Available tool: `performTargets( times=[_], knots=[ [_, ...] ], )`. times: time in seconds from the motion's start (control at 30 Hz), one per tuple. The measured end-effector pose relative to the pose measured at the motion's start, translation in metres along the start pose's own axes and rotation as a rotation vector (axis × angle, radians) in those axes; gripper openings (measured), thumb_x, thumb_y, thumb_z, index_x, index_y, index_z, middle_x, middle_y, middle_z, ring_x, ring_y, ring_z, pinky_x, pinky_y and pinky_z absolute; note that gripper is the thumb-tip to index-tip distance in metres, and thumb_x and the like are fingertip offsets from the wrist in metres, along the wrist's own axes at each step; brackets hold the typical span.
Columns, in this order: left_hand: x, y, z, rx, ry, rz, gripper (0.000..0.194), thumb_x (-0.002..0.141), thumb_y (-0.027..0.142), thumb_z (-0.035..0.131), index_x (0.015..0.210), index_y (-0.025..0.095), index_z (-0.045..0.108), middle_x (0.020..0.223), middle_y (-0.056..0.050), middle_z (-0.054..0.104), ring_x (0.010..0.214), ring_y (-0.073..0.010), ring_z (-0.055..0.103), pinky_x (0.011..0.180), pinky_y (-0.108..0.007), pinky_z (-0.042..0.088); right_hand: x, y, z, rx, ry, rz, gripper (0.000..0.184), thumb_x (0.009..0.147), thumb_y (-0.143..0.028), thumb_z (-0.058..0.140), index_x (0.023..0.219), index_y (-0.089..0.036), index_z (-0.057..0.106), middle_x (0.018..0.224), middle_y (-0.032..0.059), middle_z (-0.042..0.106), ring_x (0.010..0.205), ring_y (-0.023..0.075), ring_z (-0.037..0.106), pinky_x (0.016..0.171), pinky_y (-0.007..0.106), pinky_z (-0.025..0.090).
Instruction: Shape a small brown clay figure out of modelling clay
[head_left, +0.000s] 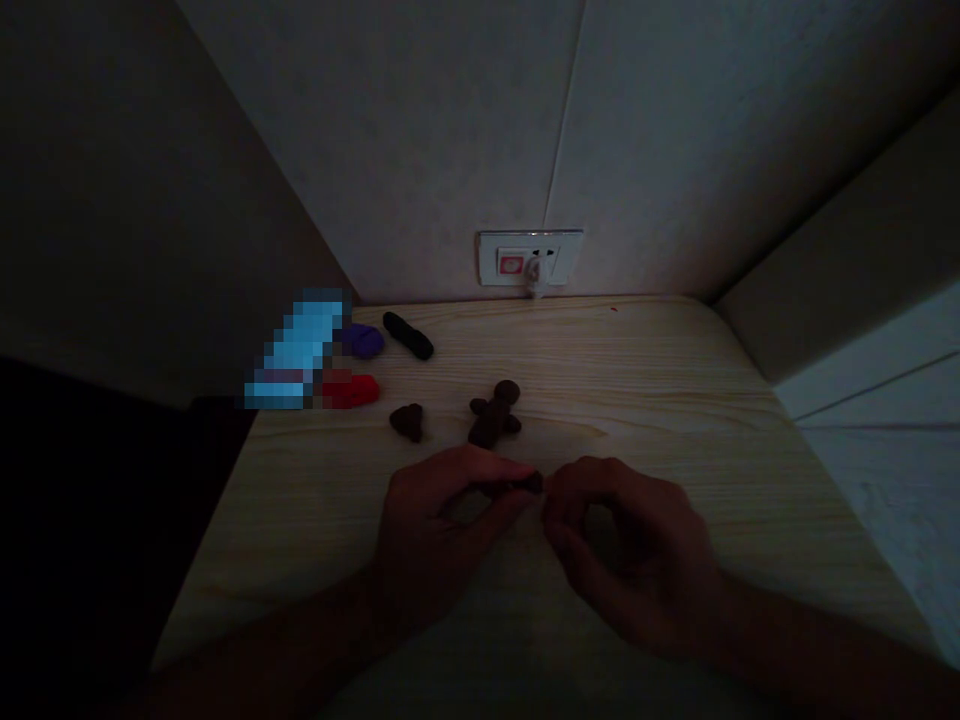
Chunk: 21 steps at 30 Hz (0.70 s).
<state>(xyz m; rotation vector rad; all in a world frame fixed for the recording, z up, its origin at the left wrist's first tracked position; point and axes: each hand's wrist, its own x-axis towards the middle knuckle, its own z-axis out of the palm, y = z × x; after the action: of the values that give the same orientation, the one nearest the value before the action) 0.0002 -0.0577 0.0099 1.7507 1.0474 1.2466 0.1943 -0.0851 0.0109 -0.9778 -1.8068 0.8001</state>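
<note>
Between the thumb and index finger of my left hand (442, 530) is a small piece of dark brown modelling clay (534, 482). My right hand (637, 540) is curled just to the right, thumb and fingertips brought together beside that piece; whatever they may hold is hidden. Just beyond my left hand lies a brown clay figure (493, 415) with a round head, a body and two stubby arms. To its left rests a loose brown clay lump (407, 422). The light is dim, so fine detail is lost.
At the back left of the wooden table (637, 380) are a black clay roll (408, 336), a purple clay lump (363, 341) and a red clay piece (352, 391). A bright pixelated object (300, 345) is beside them. A wall socket (529, 258) with a plug stands behind.
</note>
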Motion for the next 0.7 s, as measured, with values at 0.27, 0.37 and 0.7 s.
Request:
performTargets(
  times=[0.27, 0.37, 0.7],
  knots=[
    [0.0018, 0.0025, -0.0005, 0.005, -0.018, 0.006, 0.017, 0.080, 0.010, 0.080, 0.091, 0.023, 0.080, 0.083, 0.002, 0.082, 0.072, -0.0144, 0.077, 0.069, -0.022, 0.063, 0.0010, -0.0006, -0.0003, 0.000, -0.022, 0.002, 0.026, 0.085, -0.007, 0.064, 0.105, -0.024, 0.059, 0.076, -0.0025, 0.067, 0.061, 0.0117, 0.064, 0.056, 0.023, 0.053],
    [0.0022, 0.0028, -0.0001, 0.015, -0.014, 0.009, 0.015, 0.079, 0.011, 0.081, 0.090, 0.023, 0.080, 0.083, 0.001, 0.082, 0.072, -0.0147, 0.076, 0.068, -0.022, 0.062, 0.0020, -0.0014, -0.0014, 0.001, -0.034, -0.008, 0.023, 0.086, -0.007, 0.063, 0.101, -0.023, 0.059, 0.076, -0.0022, 0.066, 0.061, 0.0116, 0.063, 0.056, 0.023, 0.053],
    [0.0004, 0.0002, 0.0012, 0.035, -0.030, -0.026, 0.018, 0.079, 0.009, 0.080, 0.091, 0.022, 0.080, 0.084, 0.001, 0.082, 0.073, -0.0138, 0.076, 0.069, -0.021, 0.062, 0.0023, -0.0016, -0.0018, -0.017, -0.053, 0.008, 0.020, 0.085, -0.008, 0.064, 0.097, -0.023, 0.060, 0.076, -0.0025, 0.065, 0.060, 0.0109, 0.061, 0.056, 0.022, 0.052]
  ],
)
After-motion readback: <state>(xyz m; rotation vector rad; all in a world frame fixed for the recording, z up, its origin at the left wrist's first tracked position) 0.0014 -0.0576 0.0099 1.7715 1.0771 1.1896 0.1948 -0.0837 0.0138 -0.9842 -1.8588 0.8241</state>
